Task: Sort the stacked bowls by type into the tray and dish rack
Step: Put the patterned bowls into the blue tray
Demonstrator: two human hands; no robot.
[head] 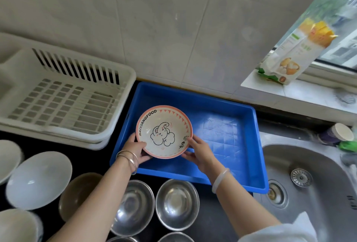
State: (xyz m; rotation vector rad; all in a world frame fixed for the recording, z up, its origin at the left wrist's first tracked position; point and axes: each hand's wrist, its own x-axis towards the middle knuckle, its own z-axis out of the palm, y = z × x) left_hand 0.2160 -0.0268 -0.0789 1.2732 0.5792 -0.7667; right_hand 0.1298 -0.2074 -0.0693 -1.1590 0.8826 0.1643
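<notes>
A cream bowl [164, 131] with a pink rim and an elephant drawing is held over the left part of the blue tray [222, 126]. My left hand [137, 150] grips its left edge and my right hand [199, 154] grips its right edge. To the left stands the white dish rack [63, 97] with nothing in it. Steel bowls [176, 204] sit on the dark counter in front of the tray. White bowls [39, 180] and a brownish bowl [79, 193] lie at the lower left.
A steel sink [309, 183] with a drain lies to the right of the tray. A food packet [295, 52] leans on the window sill at upper right. Cups [336, 133] stand behind the sink. Tiled wall runs behind everything.
</notes>
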